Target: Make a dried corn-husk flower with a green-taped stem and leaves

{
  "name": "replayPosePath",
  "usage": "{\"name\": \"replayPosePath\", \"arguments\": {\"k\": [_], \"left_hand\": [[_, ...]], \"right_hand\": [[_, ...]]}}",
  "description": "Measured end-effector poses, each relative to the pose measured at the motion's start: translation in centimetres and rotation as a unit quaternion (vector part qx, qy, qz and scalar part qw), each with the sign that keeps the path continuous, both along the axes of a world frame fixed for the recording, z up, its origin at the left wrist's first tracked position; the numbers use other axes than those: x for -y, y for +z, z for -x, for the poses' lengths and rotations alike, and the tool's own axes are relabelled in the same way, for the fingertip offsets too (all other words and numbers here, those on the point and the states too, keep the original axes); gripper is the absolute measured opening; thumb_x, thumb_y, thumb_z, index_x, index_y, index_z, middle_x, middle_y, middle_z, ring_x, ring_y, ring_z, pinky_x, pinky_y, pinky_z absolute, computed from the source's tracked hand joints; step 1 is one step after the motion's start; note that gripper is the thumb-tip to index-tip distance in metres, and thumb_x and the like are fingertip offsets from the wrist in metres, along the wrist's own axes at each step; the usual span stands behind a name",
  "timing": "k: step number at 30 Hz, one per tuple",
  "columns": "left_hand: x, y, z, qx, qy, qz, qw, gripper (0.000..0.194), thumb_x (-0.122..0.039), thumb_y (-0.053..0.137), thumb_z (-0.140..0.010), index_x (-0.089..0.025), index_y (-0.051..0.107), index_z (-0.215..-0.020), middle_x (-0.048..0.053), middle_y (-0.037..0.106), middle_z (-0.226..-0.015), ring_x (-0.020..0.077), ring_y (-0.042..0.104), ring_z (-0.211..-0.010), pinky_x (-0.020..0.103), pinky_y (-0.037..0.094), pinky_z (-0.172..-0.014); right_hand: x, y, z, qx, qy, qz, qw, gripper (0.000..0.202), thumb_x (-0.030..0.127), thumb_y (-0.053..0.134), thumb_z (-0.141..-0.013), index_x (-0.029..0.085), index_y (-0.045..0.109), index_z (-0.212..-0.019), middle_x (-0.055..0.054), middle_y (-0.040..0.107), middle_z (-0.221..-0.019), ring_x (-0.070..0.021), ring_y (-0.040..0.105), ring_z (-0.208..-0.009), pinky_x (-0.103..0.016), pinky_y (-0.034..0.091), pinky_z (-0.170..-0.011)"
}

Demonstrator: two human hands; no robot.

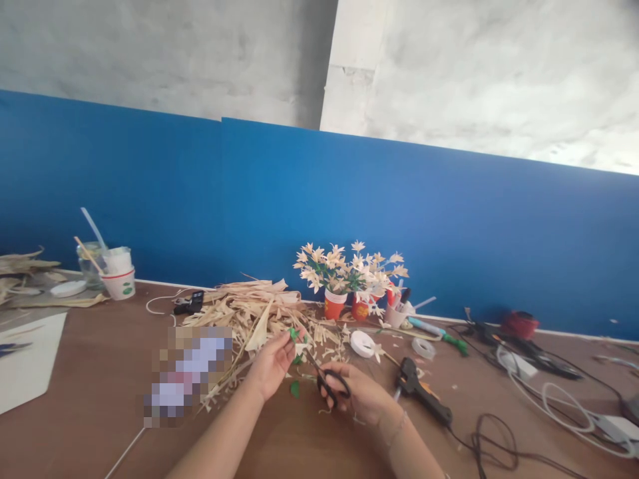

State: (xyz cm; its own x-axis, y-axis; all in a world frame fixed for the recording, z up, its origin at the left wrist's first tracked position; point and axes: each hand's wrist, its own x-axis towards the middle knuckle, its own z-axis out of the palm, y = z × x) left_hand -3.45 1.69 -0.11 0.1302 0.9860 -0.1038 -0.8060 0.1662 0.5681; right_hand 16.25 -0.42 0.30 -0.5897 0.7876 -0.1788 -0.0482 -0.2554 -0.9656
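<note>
Two things fill my grip above the brown table point(284, 452): a small green piece point(293, 334), perhaps a leaf, pinched in my left hand point(273, 364), and black scissors point(325, 384) held in my right hand point(360, 394), blades near it. Dry strips point(239, 313) lie beyond.

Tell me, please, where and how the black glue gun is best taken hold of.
I would grip the glue gun by its long handle, from the near right: the handle slants that way, with the head at the far left end. The right hand holds scissors, so those might best go down first.
</note>
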Motion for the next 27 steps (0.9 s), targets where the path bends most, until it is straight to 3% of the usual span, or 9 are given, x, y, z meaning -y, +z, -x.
{"name": "replayPosePath", "arguments": {"k": [11, 17, 27], "left_hand": [[0.6, -0.3, -1.1, 0.009, -0.031, -0.001, 0.999, 0.014, -0.007, 0.052, -0.081, -0.009, 0.063, -0.088, 0.013, 0.068, -0.097, 0.0181, 0.064, -0.093, 0.021, 0.055, -0.072], [0.6, -1.0, -1.5, -0.021, -0.044, -0.025, 0.999, 0.012, -0.011, 0.058, -0.078, -0.009, 0.064, -0.088, 0.012, 0.068, -0.096, 0.0175, 0.063, -0.093, 0.022, 0.051, -0.078], [0.7, -1.1, -1.9, -0.007, -0.017, -0.006, 1.000, 0.008, -0.015, 0.069, -0.068, -0.013, 0.063, -0.072, 0.003, 0.066, -0.072, 0.0116, 0.061, -0.066, 0.021, 0.048, -0.062]], "right_hand": [[-0.2, -1.1, 1.1, -0.039, -0.022, -0.015, 0.999, 0.043, 0.042, 0.072, -0.065, 0.016, 0.058, -0.096, -0.001, 0.061, -0.072, -0.0121, 0.062, -0.056, -0.016, 0.035, -0.042], [-0.2, -1.2, 2.2, -0.064, -0.048, -0.033, 0.996, 0.046, 0.043, 0.075, -0.059, 0.017, 0.057, -0.092, 0.001, 0.059, -0.070, -0.0087, 0.057, -0.050, -0.016, 0.032, -0.040], [-0.5, -1.8, 3.4, 0.006, -0.096, -0.132, 0.987, 0.045, 0.048, 0.071, -0.063, 0.018, 0.058, -0.093, 0.005, 0.054, -0.055, -0.0060, 0.044, -0.042, -0.017, 0.028, -0.040]]}}
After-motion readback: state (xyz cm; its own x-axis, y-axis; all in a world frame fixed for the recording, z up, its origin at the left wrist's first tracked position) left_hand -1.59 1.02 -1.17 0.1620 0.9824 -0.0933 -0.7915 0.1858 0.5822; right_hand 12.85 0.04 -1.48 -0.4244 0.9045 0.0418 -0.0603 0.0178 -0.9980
